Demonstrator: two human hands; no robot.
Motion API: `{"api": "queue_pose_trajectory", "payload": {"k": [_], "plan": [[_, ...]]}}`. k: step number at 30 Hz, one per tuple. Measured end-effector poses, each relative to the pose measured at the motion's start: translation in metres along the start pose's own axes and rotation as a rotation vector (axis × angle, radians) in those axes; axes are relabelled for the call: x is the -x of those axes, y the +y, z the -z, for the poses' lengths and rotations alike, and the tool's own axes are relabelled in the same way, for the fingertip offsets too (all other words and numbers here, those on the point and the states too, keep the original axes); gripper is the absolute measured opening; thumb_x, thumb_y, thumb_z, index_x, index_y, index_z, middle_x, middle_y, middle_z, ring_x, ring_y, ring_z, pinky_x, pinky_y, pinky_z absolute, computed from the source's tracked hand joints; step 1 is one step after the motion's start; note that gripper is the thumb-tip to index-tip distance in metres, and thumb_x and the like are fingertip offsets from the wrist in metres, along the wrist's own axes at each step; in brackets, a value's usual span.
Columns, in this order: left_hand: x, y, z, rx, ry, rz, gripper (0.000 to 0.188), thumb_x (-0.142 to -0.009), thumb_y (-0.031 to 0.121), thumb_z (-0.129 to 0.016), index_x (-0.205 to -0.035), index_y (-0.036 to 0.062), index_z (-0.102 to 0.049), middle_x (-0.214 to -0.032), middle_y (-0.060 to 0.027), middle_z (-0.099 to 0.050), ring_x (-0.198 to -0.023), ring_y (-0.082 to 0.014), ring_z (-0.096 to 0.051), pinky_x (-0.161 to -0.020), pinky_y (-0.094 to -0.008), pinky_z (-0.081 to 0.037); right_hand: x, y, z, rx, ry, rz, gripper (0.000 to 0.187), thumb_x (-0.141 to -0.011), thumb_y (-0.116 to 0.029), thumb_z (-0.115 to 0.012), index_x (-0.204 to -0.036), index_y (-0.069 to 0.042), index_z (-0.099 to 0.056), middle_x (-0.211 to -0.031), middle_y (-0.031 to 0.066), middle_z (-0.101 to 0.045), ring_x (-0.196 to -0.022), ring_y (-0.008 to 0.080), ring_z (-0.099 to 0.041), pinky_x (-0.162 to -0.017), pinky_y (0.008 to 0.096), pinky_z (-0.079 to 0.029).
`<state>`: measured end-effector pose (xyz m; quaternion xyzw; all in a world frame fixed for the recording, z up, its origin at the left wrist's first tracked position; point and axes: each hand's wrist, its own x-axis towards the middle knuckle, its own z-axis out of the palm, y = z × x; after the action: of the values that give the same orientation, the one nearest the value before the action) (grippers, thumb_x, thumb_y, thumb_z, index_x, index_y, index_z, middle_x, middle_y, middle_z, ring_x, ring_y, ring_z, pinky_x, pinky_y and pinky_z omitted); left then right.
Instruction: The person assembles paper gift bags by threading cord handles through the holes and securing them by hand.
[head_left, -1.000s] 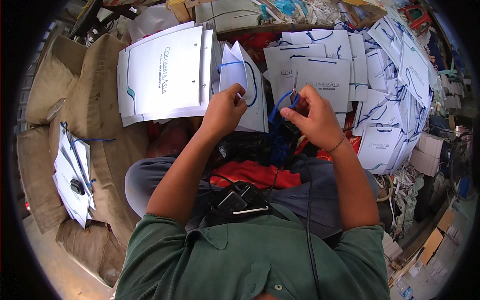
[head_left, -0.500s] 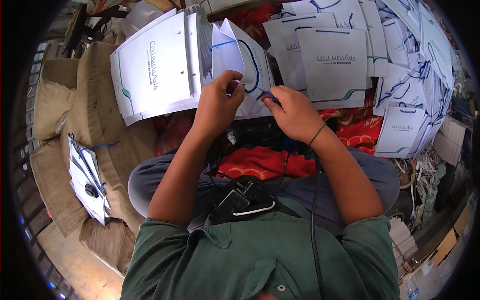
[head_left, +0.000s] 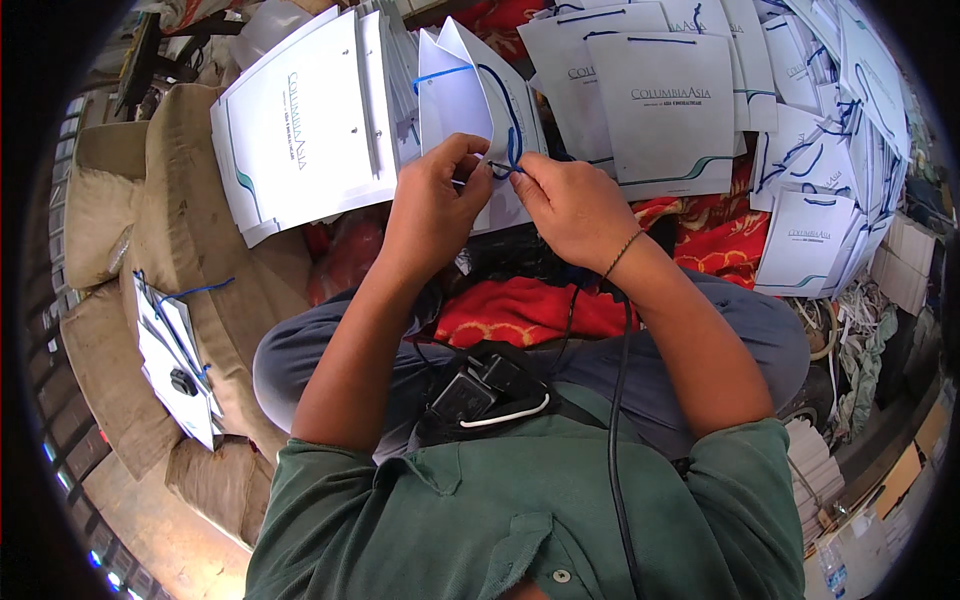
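A white paper bag [head_left: 455,105] stands half open in front of me, with a light blue cord across one side and a dark blue cord [head_left: 517,135] looping down its other side. My left hand [head_left: 445,190] is closed at the near edge of the bag, pinching by the cord's end. Close beside it, my right hand [head_left: 570,200] pinches the dark blue cord between thumb and forefinger. The fingertips almost meet, and the exact crossing of the cord there is too small to make out.
To the left leans a thick stack of white bags [head_left: 300,130]. Bags with blue handles [head_left: 670,110] lie at right, beside a larger heap [head_left: 810,235]. A brown cushioned sofa [head_left: 190,180] holds a few more bags [head_left: 175,345]. Red patterned cloth [head_left: 510,310] lies before my crossed legs.
My right hand has moved left and slightly up, bringing the dark blue cord to my left fingers. My left hand stays nearly in place at the bag's edge.
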<state>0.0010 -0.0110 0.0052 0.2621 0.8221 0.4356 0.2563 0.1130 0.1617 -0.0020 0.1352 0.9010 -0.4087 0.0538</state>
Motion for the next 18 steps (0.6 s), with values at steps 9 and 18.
{"api": "queue_pose_trajectory", "payload": {"k": [9, 18], "plan": [[0.004, 0.005, 0.0, -0.084, 0.014, -0.062, 0.025, -0.103, 0.008, -0.072, -0.124, -0.0043, -0.07, -0.092, -0.0079, -0.07, -0.083, -0.0112, -0.062, -0.071, -0.0307, -0.053, 0.003, -0.004, 0.006, 0.036, -0.021, 0.013, 0.027, -0.108, -0.03, -0.054, -0.104, -0.006, -0.068, -0.088, 0.0276, -0.074, -0.087, 0.0516, -0.072, -0.08, 0.0637, -0.056], [0.008, 0.0, -0.011, -0.185, 0.069, -0.132, 0.024, -0.1, 0.006, -0.071, -0.123, -0.0046, -0.071, -0.085, -0.0092, -0.07, -0.075, -0.0121, -0.062, -0.07, -0.0312, -0.053, 0.004, -0.008, -0.005, 0.053, 0.02, 0.003, 0.027, -0.108, -0.028, -0.054, -0.107, -0.005, -0.068, -0.09, 0.0273, -0.075, -0.087, 0.0509, -0.073, -0.081, 0.0636, -0.057]]}}
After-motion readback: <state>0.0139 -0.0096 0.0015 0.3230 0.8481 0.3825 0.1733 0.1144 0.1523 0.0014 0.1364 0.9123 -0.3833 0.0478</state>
